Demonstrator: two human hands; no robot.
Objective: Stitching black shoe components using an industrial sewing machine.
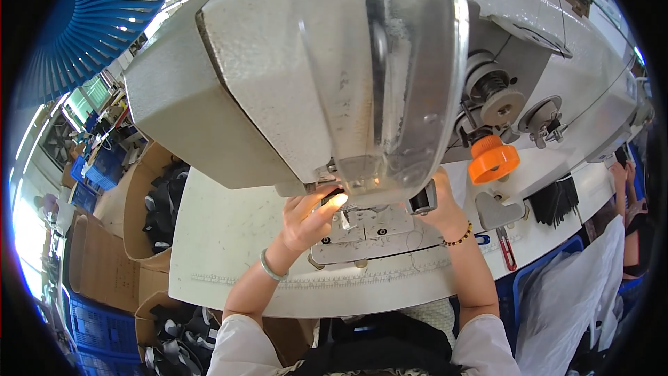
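Note:
The white sewing machine (278, 63) fills the middle, its clear guard hanging over the needle area. My left hand (306, 221) is at the left of the lit needle area, fingers pinched at a small dark piece (332, 196) mostly hidden by them and the machine head. On the other side, my right hand (445, 209) is closed on a black piece with a grey edge (422, 200), just below the guard. Part of its fingers is hidden behind the guard. Whether both dark parts belong to one piece, I cannot tell. Below them lies the metal needle plate (365, 228).
Black strips (554, 200) and red-handled snips (506, 249) lie on the white table (229, 237) at right. An orange knob (492, 159) juts from the machine. Cardboard boxes (104, 257) of dark pieces stand left. A blue fan (104, 17) is upper left; another person's hand (619, 174) shows far right.

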